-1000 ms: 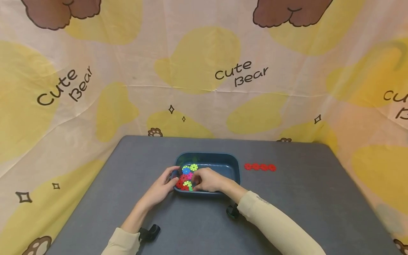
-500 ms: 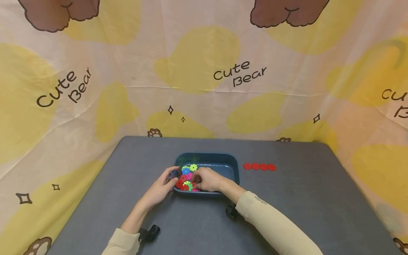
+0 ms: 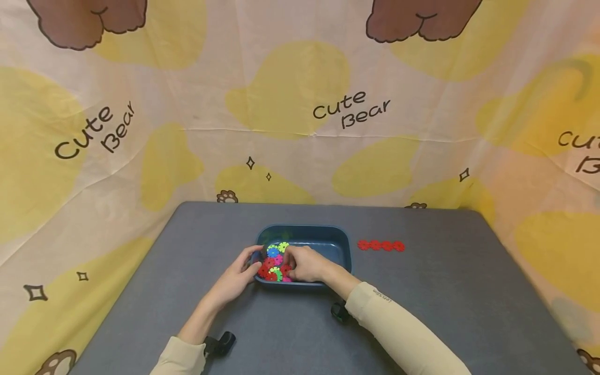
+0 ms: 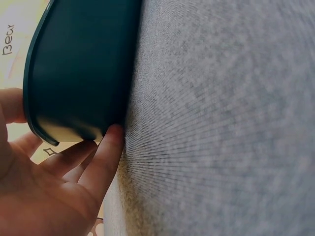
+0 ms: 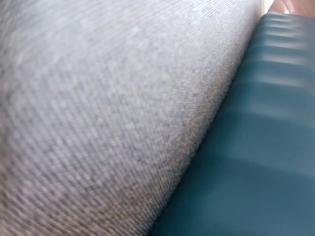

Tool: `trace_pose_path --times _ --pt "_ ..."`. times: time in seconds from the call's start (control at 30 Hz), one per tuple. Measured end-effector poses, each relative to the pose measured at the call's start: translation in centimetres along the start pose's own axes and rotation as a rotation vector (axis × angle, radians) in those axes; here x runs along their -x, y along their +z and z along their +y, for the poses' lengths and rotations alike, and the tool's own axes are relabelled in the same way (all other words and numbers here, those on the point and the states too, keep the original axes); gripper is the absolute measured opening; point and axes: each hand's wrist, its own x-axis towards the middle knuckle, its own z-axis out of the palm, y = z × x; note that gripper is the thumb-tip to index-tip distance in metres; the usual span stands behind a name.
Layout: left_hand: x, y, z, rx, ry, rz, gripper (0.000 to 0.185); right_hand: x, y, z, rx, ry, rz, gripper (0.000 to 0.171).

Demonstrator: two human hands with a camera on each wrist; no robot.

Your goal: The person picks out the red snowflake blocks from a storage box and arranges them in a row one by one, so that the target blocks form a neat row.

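A dark teal plastic bin (image 3: pixel 323 237) stands on the grey table. Flat, notched plastic discs (image 3: pixel 273 252) in red, pink, blue, yellow and green lie heaped at its left end. My left hand (image 3: pixel 238 273) holds that end, thumb at the rim; in the left wrist view several fingers (image 4: pixel 106 157) press the outer wall. Inside the bin my right hand (image 3: pixel 304 263) reaches down with bent fingers at the heap's right side, touching or beside a red disc (image 3: pixel 286 271). Whether it pinches a disc is hidden. The right wrist view shows mainly the bin's outer wall (image 5: pixel 256 162).
Right of the bin, several red discs (image 3: pixel 380 245) lie joined in a straight row. The grey table (image 3: pixel 450 291) reaches back to a patterned cloth (image 3: pixel 281 104). Black wrist-worn devices (image 3: pixel 220 344) sit below both forearms.
Under the right hand, the discs have shifted: a red and a pink one now show by its fingertips, where green showed before. The left hand keeps its place on the bin.
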Motion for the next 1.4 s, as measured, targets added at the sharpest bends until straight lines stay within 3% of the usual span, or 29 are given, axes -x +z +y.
trace_pose_path --times 0.33,0.6,1.03,1.2,1.4 --pt "0.0 0.2 -0.1 -0.004 -0.003 -0.006 0.049 0.7 -0.5 0.2 -0.128 0.055 0.047 0.021" --pt "-0.1 0.1 -0.5 0.012 0.014 -0.023 0.048 2.2 -2.3 0.4 -0.209 0.03 0.075 0.02" --pt "0.0 -0.1 0.0 0.008 0.018 -0.026 0.05 5.7 -5.8 -0.1 -0.211 0.003 0.113 0.021" --pt "0.0 -0.2 -0.2 0.001 0.016 -0.022 0.05 7.1 -7.0 0.0 -0.257 -0.012 0.128 0.021" --pt "-0.1 -0.1 -0.2 -0.006 0.009 -0.018 0.05 8.9 -8.3 0.9 -0.294 0.022 0.158 0.022"
